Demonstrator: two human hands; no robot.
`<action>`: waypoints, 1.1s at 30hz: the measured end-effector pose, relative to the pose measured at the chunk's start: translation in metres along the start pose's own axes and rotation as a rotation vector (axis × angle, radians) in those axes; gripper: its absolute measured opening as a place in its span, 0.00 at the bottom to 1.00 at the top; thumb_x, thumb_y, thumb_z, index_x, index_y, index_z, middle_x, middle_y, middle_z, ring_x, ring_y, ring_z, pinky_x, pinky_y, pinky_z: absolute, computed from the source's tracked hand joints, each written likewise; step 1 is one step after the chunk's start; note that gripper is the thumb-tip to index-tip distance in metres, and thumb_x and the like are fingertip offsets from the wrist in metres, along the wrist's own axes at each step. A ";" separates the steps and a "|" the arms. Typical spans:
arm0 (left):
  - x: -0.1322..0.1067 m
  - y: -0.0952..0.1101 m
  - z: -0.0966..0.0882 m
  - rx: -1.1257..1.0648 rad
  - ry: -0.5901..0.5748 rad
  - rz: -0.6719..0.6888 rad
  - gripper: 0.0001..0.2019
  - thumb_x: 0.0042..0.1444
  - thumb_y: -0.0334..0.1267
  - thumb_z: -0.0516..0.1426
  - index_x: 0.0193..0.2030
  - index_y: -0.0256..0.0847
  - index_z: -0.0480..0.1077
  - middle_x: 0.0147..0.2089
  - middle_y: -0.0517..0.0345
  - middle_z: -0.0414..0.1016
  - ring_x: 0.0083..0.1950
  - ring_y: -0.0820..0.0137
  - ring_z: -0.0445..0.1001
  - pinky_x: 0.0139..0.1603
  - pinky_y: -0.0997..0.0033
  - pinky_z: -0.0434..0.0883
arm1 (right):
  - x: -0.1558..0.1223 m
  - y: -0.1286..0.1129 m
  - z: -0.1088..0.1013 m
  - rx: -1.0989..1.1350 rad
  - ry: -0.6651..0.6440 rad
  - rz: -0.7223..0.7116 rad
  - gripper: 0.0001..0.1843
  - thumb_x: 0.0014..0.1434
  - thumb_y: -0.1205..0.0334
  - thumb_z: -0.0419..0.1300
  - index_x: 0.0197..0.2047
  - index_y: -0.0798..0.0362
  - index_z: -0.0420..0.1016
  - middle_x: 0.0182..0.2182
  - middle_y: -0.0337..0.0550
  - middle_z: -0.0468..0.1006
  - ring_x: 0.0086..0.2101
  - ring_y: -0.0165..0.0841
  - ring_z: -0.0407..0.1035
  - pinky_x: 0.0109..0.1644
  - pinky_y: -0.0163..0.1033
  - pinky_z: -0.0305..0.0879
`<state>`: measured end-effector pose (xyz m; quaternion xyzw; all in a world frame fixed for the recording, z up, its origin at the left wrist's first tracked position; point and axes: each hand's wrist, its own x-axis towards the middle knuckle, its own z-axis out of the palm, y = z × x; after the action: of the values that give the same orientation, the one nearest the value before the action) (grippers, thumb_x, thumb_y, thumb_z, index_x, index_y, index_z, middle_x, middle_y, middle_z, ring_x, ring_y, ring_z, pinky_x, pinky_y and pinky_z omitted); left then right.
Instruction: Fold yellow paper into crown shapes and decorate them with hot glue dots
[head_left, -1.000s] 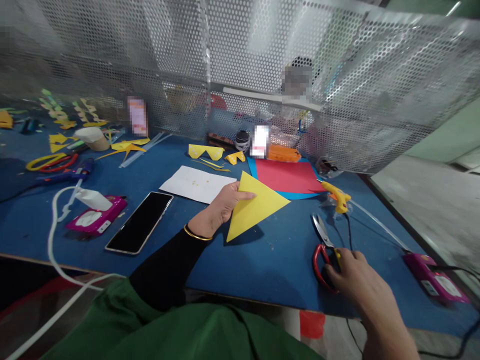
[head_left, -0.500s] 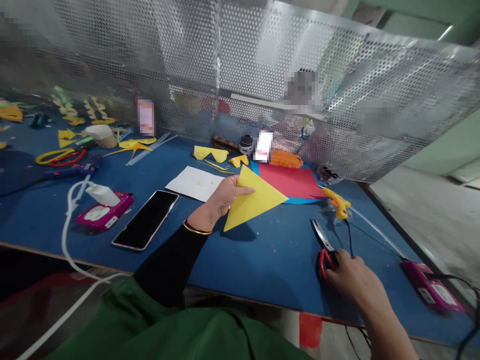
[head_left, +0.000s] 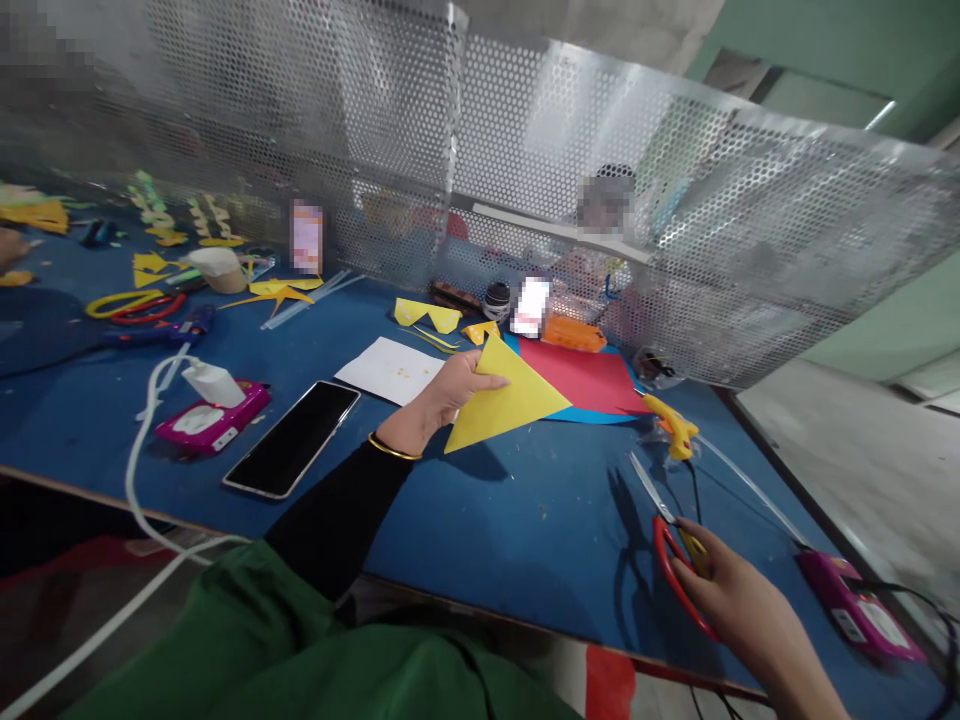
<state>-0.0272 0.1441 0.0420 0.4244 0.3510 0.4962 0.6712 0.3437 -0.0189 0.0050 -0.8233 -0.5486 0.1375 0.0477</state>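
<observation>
My left hand (head_left: 459,392) pinches a yellow paper triangle (head_left: 510,400) between thumb and fingers, holding it above the blue table. On the right, my right hand (head_left: 739,590) grips a pair of scissors (head_left: 667,540) by its red and yellow handles. The scissors are raised off the table, and their closed-looking blades point away toward the upper left. Behind the triangle lie red paper (head_left: 589,375) and blue paper (head_left: 592,414). A white sheet (head_left: 386,368) with tiny yellow bits rests left of my left hand. Yellow cut-paper shapes (head_left: 427,314) lie behind it.
A yellow glue gun (head_left: 675,425) lies beyond the scissors, its cord running near them. Purple power strips (head_left: 859,605) sit at right and left. A black-screened phone (head_left: 292,440) lies left of my arm. A perforated metal screen (head_left: 525,150) bounds the table's back. Another person's hand (head_left: 11,250) shows far left.
My right hand has lifted the scissors off the table and shifted slightly right and nearer me. My left hand still holds the paper triangle. Another person's hand has come in at far left.
</observation>
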 end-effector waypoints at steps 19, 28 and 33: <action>-0.006 0.027 -0.041 0.030 -0.016 0.055 0.24 0.36 0.34 0.75 0.43 0.36 0.77 0.38 0.51 0.84 0.37 0.65 0.81 0.43 0.65 0.76 | 0.030 -0.150 -0.007 1.087 -0.431 -0.760 0.38 0.51 0.28 0.62 0.57 0.44 0.72 0.39 0.44 0.72 0.31 0.34 0.64 0.32 0.38 0.64; -0.008 0.038 -0.045 0.030 0.058 0.105 0.23 0.39 0.32 0.73 0.44 0.39 0.77 0.42 0.53 0.83 0.39 0.64 0.81 0.45 0.63 0.77 | 0.033 -0.119 0.000 0.991 -0.632 -0.727 0.38 0.58 0.31 0.57 0.63 0.46 0.68 0.38 0.45 0.71 0.29 0.32 0.65 0.27 0.36 0.61; -0.006 0.031 -0.046 0.067 0.041 0.087 0.22 0.40 0.34 0.72 0.44 0.39 0.76 0.42 0.52 0.83 0.39 0.62 0.81 0.44 0.61 0.77 | 0.027 -0.124 0.000 0.982 -0.725 -0.745 0.38 0.56 0.29 0.58 0.62 0.43 0.69 0.37 0.42 0.71 0.27 0.30 0.63 0.27 0.36 0.60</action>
<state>-0.0809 0.1526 0.0529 0.4513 0.3623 0.5215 0.6270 0.2430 0.0551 0.0287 -0.3670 -0.6494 0.6082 0.2715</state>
